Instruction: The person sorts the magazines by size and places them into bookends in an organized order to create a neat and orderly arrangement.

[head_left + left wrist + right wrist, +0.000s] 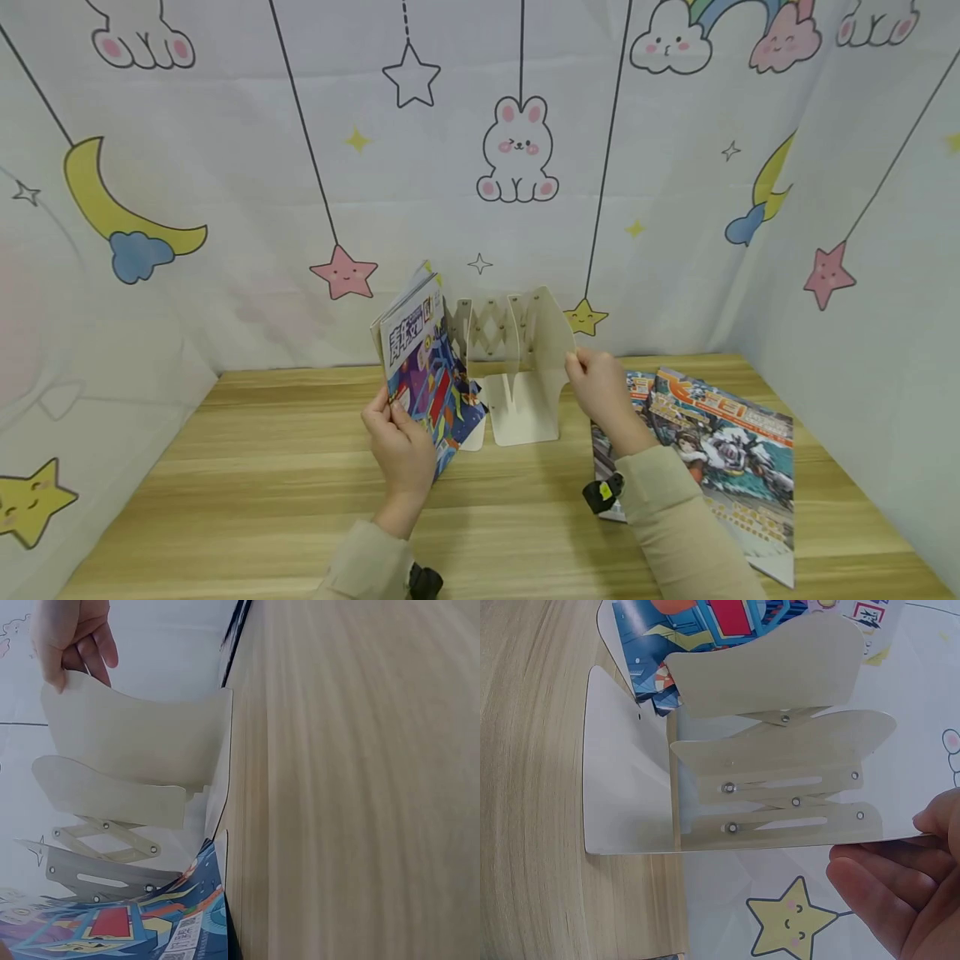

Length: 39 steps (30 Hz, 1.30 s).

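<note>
A cream expandable book rack with upright dividers and a crisscross linkage stands at the back of the table. My right hand pinches the upper edge of its right end plate, thumb on one side and fingers on the other, as the right wrist view shows. My left hand grips several magazines by their lower left edge, thumb over the front cover. These stand tilted at the rack's left side and hide its left end. In the left wrist view, the colourful cover lies close against a divider.
More magazines lie flat and overlapping on the right of the wooden table, partly under my right forearm. A white cloth backdrop with cartoon prints closes off the back and both sides.
</note>
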Tool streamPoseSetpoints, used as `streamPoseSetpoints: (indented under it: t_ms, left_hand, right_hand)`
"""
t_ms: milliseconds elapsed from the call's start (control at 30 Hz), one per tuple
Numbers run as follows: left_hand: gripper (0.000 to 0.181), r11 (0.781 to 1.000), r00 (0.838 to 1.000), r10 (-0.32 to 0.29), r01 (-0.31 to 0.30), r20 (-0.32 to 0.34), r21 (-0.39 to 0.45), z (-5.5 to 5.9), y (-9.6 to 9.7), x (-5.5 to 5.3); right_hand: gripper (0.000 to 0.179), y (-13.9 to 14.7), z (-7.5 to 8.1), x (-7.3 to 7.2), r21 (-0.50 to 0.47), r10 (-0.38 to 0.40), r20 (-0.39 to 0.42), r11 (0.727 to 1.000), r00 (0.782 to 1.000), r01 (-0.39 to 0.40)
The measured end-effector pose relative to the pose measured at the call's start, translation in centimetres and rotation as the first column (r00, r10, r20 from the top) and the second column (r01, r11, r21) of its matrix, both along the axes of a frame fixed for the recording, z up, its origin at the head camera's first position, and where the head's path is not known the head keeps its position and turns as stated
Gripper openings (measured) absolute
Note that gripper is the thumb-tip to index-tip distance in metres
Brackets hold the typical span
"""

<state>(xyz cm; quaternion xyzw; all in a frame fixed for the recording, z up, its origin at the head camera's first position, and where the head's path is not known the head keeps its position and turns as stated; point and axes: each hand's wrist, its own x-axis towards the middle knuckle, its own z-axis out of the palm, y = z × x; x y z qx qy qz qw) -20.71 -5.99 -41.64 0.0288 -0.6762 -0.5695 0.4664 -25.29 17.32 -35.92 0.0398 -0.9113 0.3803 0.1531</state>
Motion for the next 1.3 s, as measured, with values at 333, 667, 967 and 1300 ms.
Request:
streamPoseSetpoints:
  t_ms: [333, 667, 967, 1300]
  left_hand:
    - [0.037, 1.0, 0.999, 0.003, -0.003, -0.039, -0.002, -0.5, 0.4, -1.3]
    - [0.041, 0.995, 0.996, -0.003, -0.005, -0.086, -0.101, -0.8, 0.5, -1.6]
    - [0.049, 0.979, 0.981, -0.19, 0.186, -0.034, -0.08, -0.8, 0.2, -1.2]
    - [0.054, 0.962, 0.971, -0.239, 0.24, 0.025, -0.13, -0.3, -1.3, -1.1]
  right_hand:
    - [0.042, -0.1, 0.0, 0.0, 0.001, -0.006, 0.015, 1.0, 1.0, 0.006]
    - [0.043, 0.0, 0.1, 0.1, -0.02, 0.014, 0.026, 1.0, 1.0, -0.013]
    - [0.043, 0.1, 0.1, 0.2, -0.017, 0.005, 0.03, 1.0, 1.0, -0.005]
    - [0.042, 0.1, 0.3, 0.2, -0.013, 0.017, 0.033, 1.0, 0.999, -0.016]
